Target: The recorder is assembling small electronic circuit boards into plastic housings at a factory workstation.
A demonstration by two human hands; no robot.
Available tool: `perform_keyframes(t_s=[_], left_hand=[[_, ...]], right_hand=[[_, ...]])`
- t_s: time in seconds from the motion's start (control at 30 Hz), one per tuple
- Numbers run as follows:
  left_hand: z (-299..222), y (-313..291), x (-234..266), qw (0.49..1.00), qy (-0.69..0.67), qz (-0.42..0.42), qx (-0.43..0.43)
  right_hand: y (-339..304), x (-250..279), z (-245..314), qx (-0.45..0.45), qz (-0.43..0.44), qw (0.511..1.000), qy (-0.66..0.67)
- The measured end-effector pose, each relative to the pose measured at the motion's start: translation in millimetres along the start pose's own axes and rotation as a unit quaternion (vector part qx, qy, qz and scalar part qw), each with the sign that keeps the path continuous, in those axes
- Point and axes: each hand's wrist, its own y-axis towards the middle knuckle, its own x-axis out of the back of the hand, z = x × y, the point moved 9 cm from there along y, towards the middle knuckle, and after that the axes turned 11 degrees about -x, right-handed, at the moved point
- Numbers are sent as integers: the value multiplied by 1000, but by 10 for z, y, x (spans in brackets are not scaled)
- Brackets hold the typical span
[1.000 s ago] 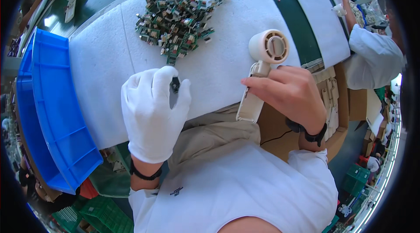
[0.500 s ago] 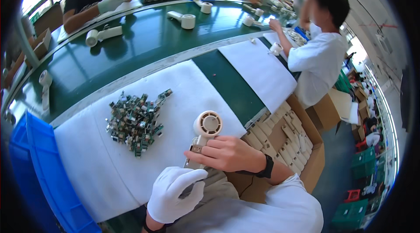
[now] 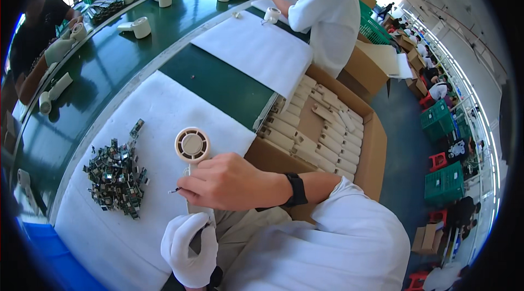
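Circuit boards (image 3: 115, 177) left of fan (image 3: 192, 145)

1. Left hand (image 3: 188, 250): covered by a white, close-fitting fabric glove (image 3: 183, 239); fingers enclosed.
2. Left wrist: black band (image 3: 216, 276), partly visible.
3. Right hand (image 3: 226, 182): ungloved.
4. Right wrist: black wristband (image 3: 296, 189), strap type.
5. Upper body: plain white shirt (image 3: 322, 255); right sleeve (image 3: 355, 209) short, loose, creased.
6. Legs: beige-grey trousers (image 3: 240, 226), folded fabric.

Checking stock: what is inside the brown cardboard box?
The box shows elongated cream plastic parts, mostly in rows. The right forearm partly covers its near side; anything beneath the parts is hidden.
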Motion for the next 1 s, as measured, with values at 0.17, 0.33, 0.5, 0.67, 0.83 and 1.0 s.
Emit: perform_keyframes(t_s=[0.17, 0.33, 0.5, 0.67, 0.83, 1.0], left_hand=[[22, 12, 100, 998, -23, -29, 45], [209, -80, 168, 984, -70, -98, 128], [353, -135, 189, 964, -123, -161, 170], [386, -137, 178, 950, -165, -170, 203], [379, -92, 140, 964, -137, -133, 186], [336, -57, 130, 977, -90, -91, 174]], right_hand=[[19, 1, -63, -48, 12, 997, 53], [0, 6, -160, -127, 12, 980, 151], [-61, -29, -271, -204, 62, 957, 198], [-102, -37, -258, -212, 70, 944, 242], [-134, -44, -272, -225, 96, 934, 261], [-119, -33, -241, -208, 84, 937, 268]])
